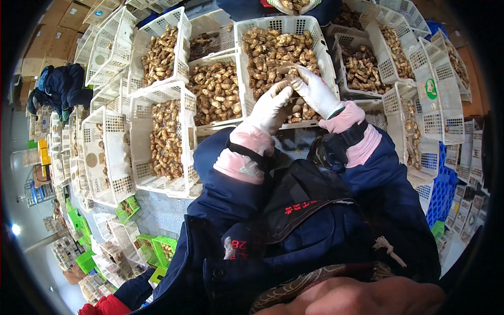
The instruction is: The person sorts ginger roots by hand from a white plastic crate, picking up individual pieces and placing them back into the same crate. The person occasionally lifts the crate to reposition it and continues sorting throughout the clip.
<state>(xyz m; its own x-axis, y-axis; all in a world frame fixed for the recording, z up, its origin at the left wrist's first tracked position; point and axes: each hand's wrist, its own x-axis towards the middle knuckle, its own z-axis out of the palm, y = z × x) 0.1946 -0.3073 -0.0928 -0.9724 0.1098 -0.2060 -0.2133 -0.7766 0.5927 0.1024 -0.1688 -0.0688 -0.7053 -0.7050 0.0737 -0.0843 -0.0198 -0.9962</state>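
My left hand (pixel 271 105), in a white glove with a pink cuff, is over the near part of a white plastic crate (pixel 328 75). My right hand (pixel 318 91), gloved the same way, meets it at the fingertips. Both hands pinch a small brown mushroom (pixel 290 77), largely covered by the fingers. Beneath them the crate holds a heap of brown and cream mushrooms (pixel 275 51). A few paler round ones (pixel 297 108) show below my fingers, near the crate's close wall.
More crates of mushrooms stand left (pixel 165 138) and right (pixel 362 71). Across from me, a co-worker's gloved hands (pixel 294 6) hold mushrooms. Another person (pixel 63 88) bends at far left. Green baskets (pixel 163 252) stand lower left; blue plastic crating (pixel 440 197) is at right.
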